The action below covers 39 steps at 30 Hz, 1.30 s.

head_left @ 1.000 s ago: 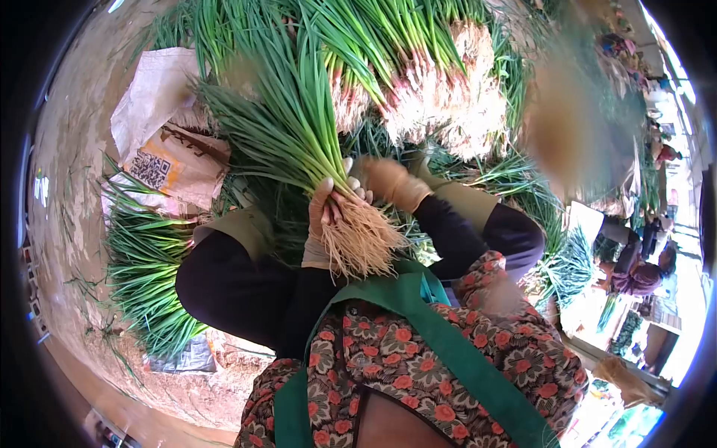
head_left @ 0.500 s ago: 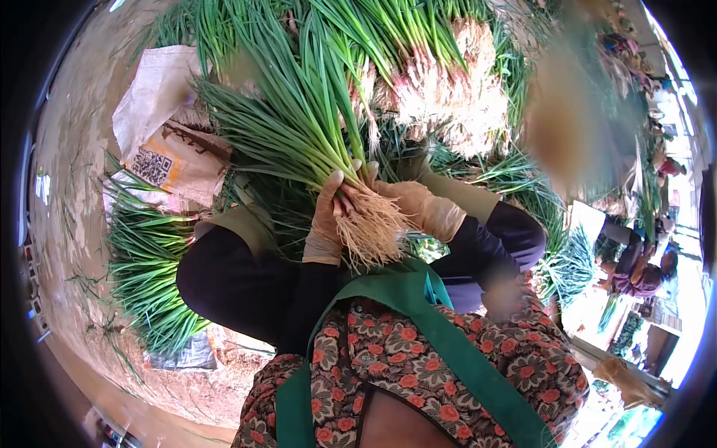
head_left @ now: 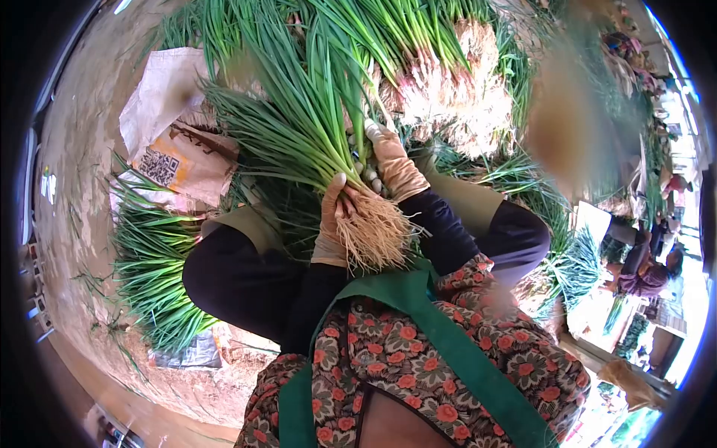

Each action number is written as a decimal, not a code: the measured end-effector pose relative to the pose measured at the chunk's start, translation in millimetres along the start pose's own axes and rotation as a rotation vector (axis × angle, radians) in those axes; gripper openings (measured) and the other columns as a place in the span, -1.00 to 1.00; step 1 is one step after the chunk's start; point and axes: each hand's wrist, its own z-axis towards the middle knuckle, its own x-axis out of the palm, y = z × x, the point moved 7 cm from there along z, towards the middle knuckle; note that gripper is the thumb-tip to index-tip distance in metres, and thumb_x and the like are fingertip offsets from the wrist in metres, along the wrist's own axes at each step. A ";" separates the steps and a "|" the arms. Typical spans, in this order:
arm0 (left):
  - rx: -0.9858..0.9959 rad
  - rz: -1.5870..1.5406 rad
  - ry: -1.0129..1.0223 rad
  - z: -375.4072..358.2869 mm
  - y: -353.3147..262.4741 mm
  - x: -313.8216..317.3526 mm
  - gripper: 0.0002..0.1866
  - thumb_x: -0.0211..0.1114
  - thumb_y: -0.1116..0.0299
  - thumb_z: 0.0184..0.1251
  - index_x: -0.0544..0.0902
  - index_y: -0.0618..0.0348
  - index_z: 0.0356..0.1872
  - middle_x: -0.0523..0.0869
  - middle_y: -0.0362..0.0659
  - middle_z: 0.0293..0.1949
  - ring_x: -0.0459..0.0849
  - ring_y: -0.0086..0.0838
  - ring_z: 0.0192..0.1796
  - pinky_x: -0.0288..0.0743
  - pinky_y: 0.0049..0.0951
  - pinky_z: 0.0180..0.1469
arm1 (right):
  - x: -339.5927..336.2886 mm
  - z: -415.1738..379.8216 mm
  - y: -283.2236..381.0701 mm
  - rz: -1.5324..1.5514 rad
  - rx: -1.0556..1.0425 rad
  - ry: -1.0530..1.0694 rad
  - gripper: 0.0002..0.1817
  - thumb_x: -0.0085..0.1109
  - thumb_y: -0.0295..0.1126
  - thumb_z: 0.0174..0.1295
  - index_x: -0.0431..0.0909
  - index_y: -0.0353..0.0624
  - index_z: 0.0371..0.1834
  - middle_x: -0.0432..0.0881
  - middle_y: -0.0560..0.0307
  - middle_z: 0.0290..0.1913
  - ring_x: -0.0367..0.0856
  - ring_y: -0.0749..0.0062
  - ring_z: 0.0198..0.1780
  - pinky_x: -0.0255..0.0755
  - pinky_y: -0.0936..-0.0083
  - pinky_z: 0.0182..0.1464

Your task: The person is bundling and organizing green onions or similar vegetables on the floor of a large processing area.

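In the head view, my gloved left hand (head_left: 331,222) is closed around the lower stems of a bunch of green onions (head_left: 317,142). The leaves fan up and to the left, and tangled pale roots hang over toward my lap. My gloved right hand (head_left: 396,163) is apart from the left one, stretched to the bunch's upper right. Its fingers are pinched by a single green onion stalk (head_left: 378,103) at the edge of the pile; the fingertips are partly hidden. Beyond lies a large pile of green onions (head_left: 426,63), roots toward me.
A paper sack with a printed code (head_left: 158,166) lies at left, above another heap of green onions (head_left: 157,280). My bent knees (head_left: 228,257) flank the work. Other people (head_left: 646,276) sit at far right among more greens. A blurry smudge covers part of the right side.
My right hand has left the root end of the bunch and reached up and forward to the pile's edge. My left hand keeps its hold on the bunch.
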 end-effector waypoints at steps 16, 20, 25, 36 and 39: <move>-0.123 -0.709 0.491 -18.0 0.6 46.3 -0.41 0.07 -0.01 0.45 0.33 0.20 0.31 0.44 -0.23 -0.07 0.43 -0.45 0.05 0.20 -0.20 0.33 | 1.9 -11.3 20.3 0.260 0.331 0.154 -0.66 0.04 0.01 0.39 0.46 0.02 -0.39 0.15 0.52 -0.77 0.00 0.71 -0.81 -0.09 0.62 -0.79; -0.096 -0.600 0.395 -12.2 6.1 42.2 -0.39 0.01 -0.04 0.47 0.32 0.20 0.33 0.48 -0.17 -0.02 0.48 -0.40 0.04 0.30 -0.17 0.29 | 27.7 -4.9 15.2 0.060 0.232 0.188 -0.70 0.21 -0.03 0.28 0.58 -0.02 -0.24 0.37 0.41 -0.71 0.21 0.63 -0.76 0.11 0.56 -0.71; -0.192 -0.300 0.069 -24.6 -0.2 43.3 -0.42 0.05 -0.08 0.42 0.41 0.10 0.28 0.62 -0.04 -0.02 0.63 -0.30 -0.03 0.58 -0.16 0.10 | 5.3 27.2 20.4 -0.559 -0.201 0.106 -0.60 0.25 -0.18 0.30 0.56 -0.24 0.06 0.64 0.28 -0.30 0.41 0.73 -0.35 0.37 0.69 -0.31; 0.003 -0.424 0.396 -5.2 -8.0 46.8 -0.41 0.00 0.03 0.48 0.22 0.16 0.38 0.29 -0.04 0.34 0.55 -0.32 0.07 0.45 -0.11 0.17 | -73.1 -10.7 -51.5 -1.585 -0.057 0.216 -0.64 -0.04 -0.14 0.33 0.55 -0.25 -0.23 0.66 -0.23 -0.23 0.63 -0.09 -0.11 0.49 0.15 -0.05; 0.013 -0.498 0.521 -1.7 -12.2 31.1 -0.38 -0.07 0.00 0.51 0.13 0.12 0.45 0.14 0.00 0.45 0.52 -0.33 0.10 0.39 -0.06 0.21 | -111.6 -50.6 -121.9 -1.687 -0.003 0.683 -0.62 -0.05 -0.11 0.32 0.57 -0.18 -0.08 0.66 -0.12 -0.09 0.64 0.02 -0.01 0.48 0.20 0.06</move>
